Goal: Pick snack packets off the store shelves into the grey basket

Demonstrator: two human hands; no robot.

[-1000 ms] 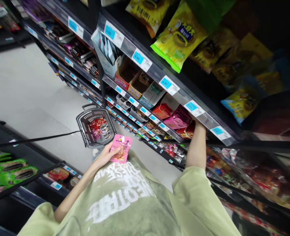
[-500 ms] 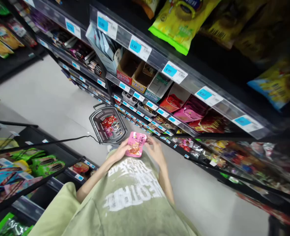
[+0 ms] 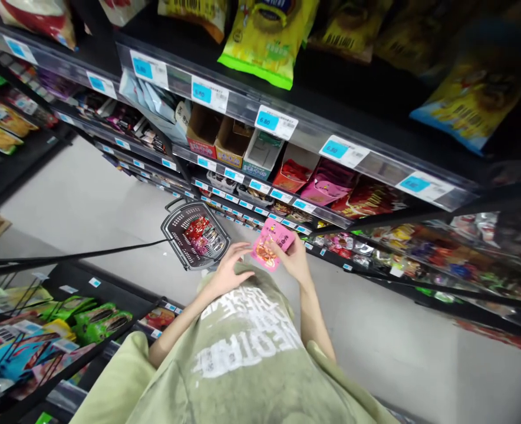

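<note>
A pink snack packet (image 3: 268,247) with a picture of food on its front is gripped along its right side by my right hand (image 3: 296,259), thumb over the front. My left hand (image 3: 231,272) is just left of the packet, fingers and thumb apart, holding nothing. Beyond my left hand, a dark grey shopping basket (image 3: 178,221) rests on the floor with red, pink and silvery packets (image 3: 203,232) inside. Similar pink packets (image 3: 329,179) sit in a box on the shelf ahead of my right hand.
Shelves with price tags (image 3: 276,122) run along the far side, with yellow snack bags (image 3: 264,44) on the upper one. Open cartons (image 3: 230,141) stand below. Another rack holds green packets (image 3: 105,321) at lower left. Grey floor (image 3: 375,335) lies between.
The pink packet has passed from my left hand to my right and moved right. My left hand has let go and opened. The view has shifted a little.
</note>
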